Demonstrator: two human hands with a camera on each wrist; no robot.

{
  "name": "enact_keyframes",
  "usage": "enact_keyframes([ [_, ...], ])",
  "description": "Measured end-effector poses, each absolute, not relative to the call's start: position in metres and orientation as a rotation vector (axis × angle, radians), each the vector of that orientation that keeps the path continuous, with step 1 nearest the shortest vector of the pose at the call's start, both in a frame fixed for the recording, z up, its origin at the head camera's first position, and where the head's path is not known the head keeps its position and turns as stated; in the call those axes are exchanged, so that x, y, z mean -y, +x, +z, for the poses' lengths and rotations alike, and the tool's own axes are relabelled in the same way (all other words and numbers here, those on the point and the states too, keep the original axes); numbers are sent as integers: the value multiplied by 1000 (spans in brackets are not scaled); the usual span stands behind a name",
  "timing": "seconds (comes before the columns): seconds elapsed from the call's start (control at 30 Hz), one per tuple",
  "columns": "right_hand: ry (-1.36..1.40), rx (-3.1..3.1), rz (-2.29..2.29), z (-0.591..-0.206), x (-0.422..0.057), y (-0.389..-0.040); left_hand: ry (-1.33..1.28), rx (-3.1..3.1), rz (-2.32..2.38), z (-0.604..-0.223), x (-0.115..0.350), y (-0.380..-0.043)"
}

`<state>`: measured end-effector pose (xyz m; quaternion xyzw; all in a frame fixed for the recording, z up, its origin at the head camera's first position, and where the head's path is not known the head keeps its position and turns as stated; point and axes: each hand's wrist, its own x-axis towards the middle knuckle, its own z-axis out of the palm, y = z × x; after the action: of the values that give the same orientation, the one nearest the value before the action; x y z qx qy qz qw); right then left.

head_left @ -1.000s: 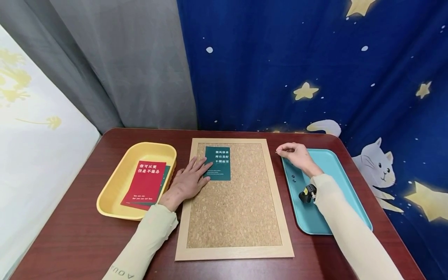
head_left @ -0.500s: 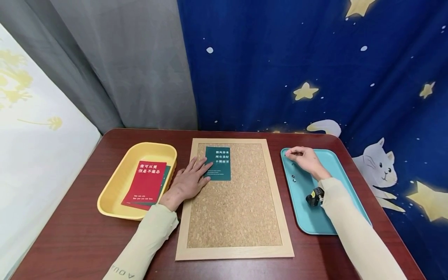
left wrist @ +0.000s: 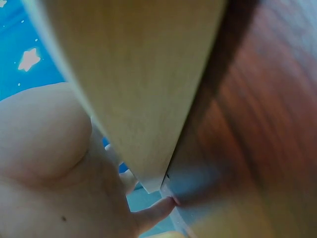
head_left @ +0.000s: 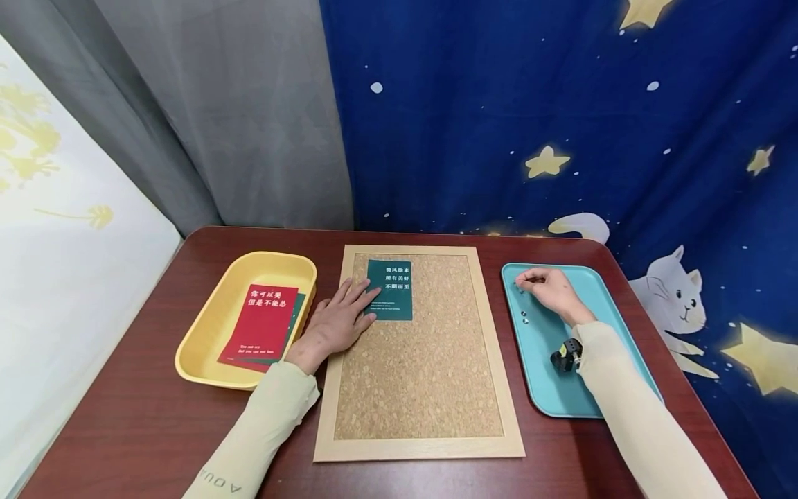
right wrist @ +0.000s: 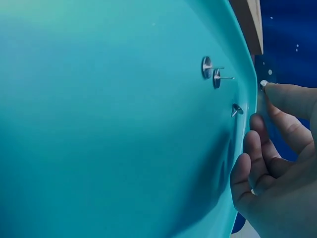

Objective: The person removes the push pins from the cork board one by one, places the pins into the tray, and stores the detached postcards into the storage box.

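My left hand (head_left: pixel 337 326) lies with spread fingers over the left frame of a cork board (head_left: pixel 430 374). Its fingertips touch the left edge of a dark green card (head_left: pixel 399 305) with white lettering, near the board's top. Over the far left corner of the blue tray (head_left: pixel 598 388), my right hand (head_left: pixel 551 291) pinches a small silver thumbtack (right wrist: pixel 263 85) between thumb and index finger. The other fingers are loosely curled. In the right wrist view, loose thumbtacks (right wrist: pixel 207 67) lie on the tray close to the hand. The left wrist view shows mostly the frame's side.
To the board's left stands a yellow basket (head_left: pixel 196 346) holding a red card (head_left: pixel 264 319) over other red and green cards. A black wrist camera (head_left: pixel 566 355) hangs at the right sleeve above the tray. Curtains (head_left: pixel 436 138) rise behind the brown table (head_left: pixel 156 430).
My right hand has moved from the tray's left edge rightward and slightly nearer, now over the tray, with thumb and index finger still together. The left hand stays on the card and board.
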<state>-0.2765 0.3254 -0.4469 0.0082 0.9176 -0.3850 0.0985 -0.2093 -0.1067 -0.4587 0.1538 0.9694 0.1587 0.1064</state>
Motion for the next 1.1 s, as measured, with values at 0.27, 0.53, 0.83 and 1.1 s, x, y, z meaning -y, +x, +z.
enact_keyframes([
  [0.27,14,-2755,-1087,-448,-328,-278,451,-2847,464,-458,106,-212],
  [0.53,-20,-2803,-1032,-448,-329,-278,465,-2862,465,-458,103,-213],
  [0.83,-50,-2870,-1025,-448,-327,-276,469,-2856,499,-461,103,-213],
  [1.1,-147,-2920,-993,-448,-311,-277,445,-2853,497,-468,108,-213],
])
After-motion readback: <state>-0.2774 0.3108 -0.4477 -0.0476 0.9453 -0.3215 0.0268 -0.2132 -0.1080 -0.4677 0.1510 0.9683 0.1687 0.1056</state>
